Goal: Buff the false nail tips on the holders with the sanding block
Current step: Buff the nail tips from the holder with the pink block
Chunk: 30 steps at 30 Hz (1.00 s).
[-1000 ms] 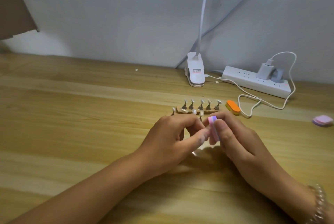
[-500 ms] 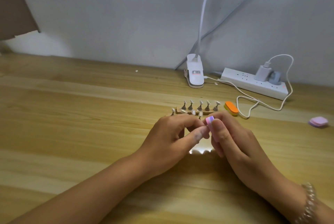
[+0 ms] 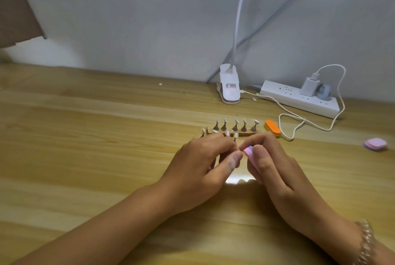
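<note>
Head view: my right hand [image 3: 275, 170] pinches the small pink-and-purple sanding block [image 3: 248, 150] between thumb and fingers, its end poking up toward my left hand [image 3: 198, 168]. My left fingers are curled in, and the thumb stretches out so its tip sits just beside the block. Whatever they close on is hidden behind them, so I cannot tell if that hand holds anything. A beaded bracelet [image 3: 366, 241] circles my right wrist.

Just beyond my knuckles stands the wooden base [image 3: 245, 134] with its little metal holders [image 3: 235, 126], each tilted and topped with a pale false nail tip [image 3: 225, 120]. A nearer row is partly hidden by my fingers. Just beside the base's right end lies an orange buffer [image 3: 272, 128].

Far right on the wooden table [image 3: 85, 136] sit stacked pink pads [image 3: 375, 144]. Against the far wall are a white lamp clip [image 3: 229, 88] and a power strip [image 3: 297, 99] with a charger [image 3: 309, 86] and a looping white cable [image 3: 299, 118].
</note>
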### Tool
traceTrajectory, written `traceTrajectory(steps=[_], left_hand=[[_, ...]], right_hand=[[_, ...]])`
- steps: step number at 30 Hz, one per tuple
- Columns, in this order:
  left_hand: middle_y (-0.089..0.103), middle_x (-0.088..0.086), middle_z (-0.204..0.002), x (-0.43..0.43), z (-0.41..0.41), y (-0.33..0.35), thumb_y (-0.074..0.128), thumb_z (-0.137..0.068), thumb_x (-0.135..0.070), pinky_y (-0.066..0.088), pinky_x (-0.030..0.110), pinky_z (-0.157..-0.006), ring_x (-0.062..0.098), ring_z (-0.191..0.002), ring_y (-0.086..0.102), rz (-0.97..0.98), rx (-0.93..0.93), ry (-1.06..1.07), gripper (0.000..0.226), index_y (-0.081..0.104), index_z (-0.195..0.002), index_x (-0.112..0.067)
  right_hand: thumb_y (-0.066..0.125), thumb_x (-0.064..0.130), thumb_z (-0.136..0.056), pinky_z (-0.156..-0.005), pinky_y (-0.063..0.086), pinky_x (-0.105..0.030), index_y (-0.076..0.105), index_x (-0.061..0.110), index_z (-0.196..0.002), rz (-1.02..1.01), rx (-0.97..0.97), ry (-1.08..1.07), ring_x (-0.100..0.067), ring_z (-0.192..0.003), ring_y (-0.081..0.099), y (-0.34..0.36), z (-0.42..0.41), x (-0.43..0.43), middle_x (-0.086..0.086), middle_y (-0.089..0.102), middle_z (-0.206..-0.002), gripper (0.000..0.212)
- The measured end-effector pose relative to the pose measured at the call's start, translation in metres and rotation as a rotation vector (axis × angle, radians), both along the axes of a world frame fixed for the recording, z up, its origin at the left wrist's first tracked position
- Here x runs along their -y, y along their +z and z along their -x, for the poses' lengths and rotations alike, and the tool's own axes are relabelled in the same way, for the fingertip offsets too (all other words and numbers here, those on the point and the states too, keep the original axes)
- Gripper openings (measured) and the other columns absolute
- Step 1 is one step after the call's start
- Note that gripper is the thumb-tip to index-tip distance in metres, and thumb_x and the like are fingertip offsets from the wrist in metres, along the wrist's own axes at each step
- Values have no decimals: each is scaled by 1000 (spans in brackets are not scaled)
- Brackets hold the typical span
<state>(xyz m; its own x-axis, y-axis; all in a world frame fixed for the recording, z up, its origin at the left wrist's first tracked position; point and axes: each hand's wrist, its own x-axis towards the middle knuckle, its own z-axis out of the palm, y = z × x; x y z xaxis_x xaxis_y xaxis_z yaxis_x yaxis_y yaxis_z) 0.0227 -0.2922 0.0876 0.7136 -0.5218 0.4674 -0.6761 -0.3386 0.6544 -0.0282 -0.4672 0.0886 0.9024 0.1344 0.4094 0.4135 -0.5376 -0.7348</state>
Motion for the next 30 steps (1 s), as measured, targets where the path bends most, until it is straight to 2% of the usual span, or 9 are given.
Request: traceTrajectory(steps=[4,7,10,13,15,18,23,26,30], left_hand=[[60,-6,-75,2,1,2,54,-95,-28,43,36,-63,17,-70,54,54,-27,-8,21,65,-79,-21],[59,-6,-74,2,2,2,54,-94,-30,43,39,-63,19,-68,53,63,-66,-6,21,66,-78,-22],[59,-7,-73,4,4,3,53,-94,-31,43,40,-63,19,-66,52,80,-91,0,22,65,-77,-22],[58,-5,-69,6,5,5,54,-94,-30,42,43,-59,20,-60,50,142,-134,8,24,64,-74,-20],[56,-8,-64,7,6,5,54,-93,-30,40,41,-56,19,-57,49,148,-135,1,25,64,-72,-20],[50,-15,-60,6,6,6,56,-93,-28,34,29,-52,8,-54,43,121,-125,-20,23,63,-70,-25],[48,-15,-59,8,9,5,56,-93,-24,30,18,-56,8,-57,45,42,-79,-30,23,63,-70,-24],[52,-11,-58,9,8,7,55,-91,-29,31,23,-54,8,-53,42,108,-138,17,24,63,-69,-22],[57,-5,-59,10,7,8,54,-90,-32,33,28,-53,7,-52,42,156,-178,61,27,66,-70,-18]], right_hand=[[31,47,-99,-55,34,-25,49,27,-100,-3,46,-18,-10,-55,46,0,0,-2,14,51,-65,27],[32,44,-101,-55,35,-21,48,24,-99,-60,48,-48,-9,-53,46,2,-2,-2,4,53,-62,25],[32,56,-94,-58,34,-29,43,23,-98,-202,-19,-60,-8,-52,45,4,-5,-5,-3,55,-60,34],[32,53,-96,-53,38,-41,42,24,-93,-188,-39,-72,-10,-50,42,4,-4,-14,2,50,-57,31],[33,49,-96,-56,39,-42,43,23,-92,-198,-35,-99,-9,-53,41,2,-3,-16,7,48,-60,28],[34,47,-95,-58,37,-33,43,21,-93,-220,-32,-97,-5,-54,40,2,-2,-16,12,49,-61,28],[36,46,-95,-63,41,-46,44,14,-94,-289,-75,-86,-8,-60,43,3,-3,-15,12,49,-65,33],[35,46,-94,-61,38,-41,44,14,-95,-295,-90,-66,-8,-59,41,3,-5,-15,11,48,-64,33],[35,45,-94,-57,33,-23,43,11,-94,-302,-129,-30,-5,-55,38,0,-7,-14,10,45,-62,35]])
